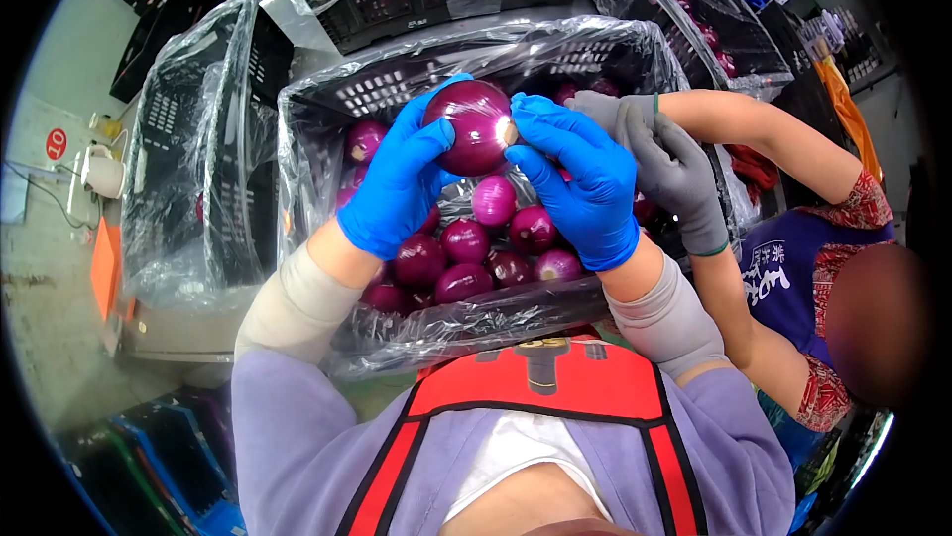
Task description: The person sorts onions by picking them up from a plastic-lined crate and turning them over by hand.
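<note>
A large, shiny red onion [470,129] is raised above a black plastic crate [456,313] lined with clear film. My left hand [399,179], in a blue glove, is wrapped round the onion's left side with the thumb across its front. At the pale cut end of the onion, my right hand [585,179], also blue-gloved, has its thumb and fingertips pinched close; whether it grips the onion or a bit of skin is too small to make out. Below, several peeled-looking red onions [464,240] lie in the crate.
A co-worker's grey-gloved hands [679,174] reach in at the crate's right side, near my right hand. Another film-lined crate [188,159] stands to the left. More crates with onions are behind and at the upper right. An orange sign [105,268] is by the left wall.
</note>
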Available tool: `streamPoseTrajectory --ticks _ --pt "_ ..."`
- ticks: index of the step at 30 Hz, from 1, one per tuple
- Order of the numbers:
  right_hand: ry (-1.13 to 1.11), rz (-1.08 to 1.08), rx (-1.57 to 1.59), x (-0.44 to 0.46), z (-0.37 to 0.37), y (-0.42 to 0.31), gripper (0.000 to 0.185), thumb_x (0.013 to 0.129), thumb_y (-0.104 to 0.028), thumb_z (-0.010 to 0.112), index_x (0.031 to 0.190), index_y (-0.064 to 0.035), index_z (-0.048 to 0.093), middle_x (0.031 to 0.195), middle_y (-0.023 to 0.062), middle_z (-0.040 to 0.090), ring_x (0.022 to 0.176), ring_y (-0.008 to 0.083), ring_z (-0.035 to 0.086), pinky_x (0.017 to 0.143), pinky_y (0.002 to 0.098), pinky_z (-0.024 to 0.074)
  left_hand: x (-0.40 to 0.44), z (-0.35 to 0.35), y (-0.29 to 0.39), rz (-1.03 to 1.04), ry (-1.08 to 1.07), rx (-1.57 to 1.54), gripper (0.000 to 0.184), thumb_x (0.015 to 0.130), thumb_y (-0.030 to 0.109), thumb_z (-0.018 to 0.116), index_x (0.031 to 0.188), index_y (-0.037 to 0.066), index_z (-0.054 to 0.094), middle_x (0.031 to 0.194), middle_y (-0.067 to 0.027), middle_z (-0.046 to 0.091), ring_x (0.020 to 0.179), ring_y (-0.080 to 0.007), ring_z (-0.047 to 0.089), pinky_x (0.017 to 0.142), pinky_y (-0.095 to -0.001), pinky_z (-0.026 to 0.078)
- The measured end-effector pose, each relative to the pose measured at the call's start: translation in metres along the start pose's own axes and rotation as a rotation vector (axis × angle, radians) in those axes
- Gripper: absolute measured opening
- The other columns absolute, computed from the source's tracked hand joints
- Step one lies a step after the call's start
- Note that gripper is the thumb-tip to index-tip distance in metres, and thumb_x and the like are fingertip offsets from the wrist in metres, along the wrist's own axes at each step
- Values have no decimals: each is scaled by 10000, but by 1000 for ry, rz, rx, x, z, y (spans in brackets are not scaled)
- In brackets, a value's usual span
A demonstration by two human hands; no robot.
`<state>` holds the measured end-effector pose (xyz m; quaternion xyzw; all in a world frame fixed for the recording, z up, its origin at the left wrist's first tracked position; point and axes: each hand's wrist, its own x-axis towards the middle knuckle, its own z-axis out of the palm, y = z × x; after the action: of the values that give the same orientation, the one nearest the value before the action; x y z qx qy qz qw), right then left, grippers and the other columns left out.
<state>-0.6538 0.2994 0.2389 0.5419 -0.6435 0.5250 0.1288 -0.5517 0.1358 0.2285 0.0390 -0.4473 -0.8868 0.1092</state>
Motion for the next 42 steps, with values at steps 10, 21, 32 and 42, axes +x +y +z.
streamPoseTrajectory --ticks 10,21,32,42 --pt "86 -138 -222 7 3 -1 175 775 41 680 948 27 663 989 169 687 888 273 697 766 317 566 -2 -1 -5 -50 51 26 549 903 277 587 1363 37 409 1308 -130 520 1193 -244 537 1014 -408 456" --pt "181 540 570 -1 -4 29 498 884 14 616 1353 -69 472 1302 82 537 1125 162 555 963 273 452 6 -12 -7 330 -4 493 836 749 148 754 1445 51 301 1458 -125 372 1305 -252 421 1097 -402 356" --pt "-267 939 1355 0 17 7 662 920 -427 556 1447 -96 328 1407 123 450 1280 233 471 1038 418 412 4 -6 0 769 -85 1103 1170 594 272 905 1491 49 188 1553 -174 177 1373 -302 325 1097 -409 332" --pt "-229 841 1678 -8 14 18 802 812 -364 603 1466 -29 281 1475 142 368 1350 286 387 1134 471 286 1 -11 4 698 -196 1034 1274 582 404 899 1516 56 106 1585 -161 60 1416 -299 245 1080 -419 345"
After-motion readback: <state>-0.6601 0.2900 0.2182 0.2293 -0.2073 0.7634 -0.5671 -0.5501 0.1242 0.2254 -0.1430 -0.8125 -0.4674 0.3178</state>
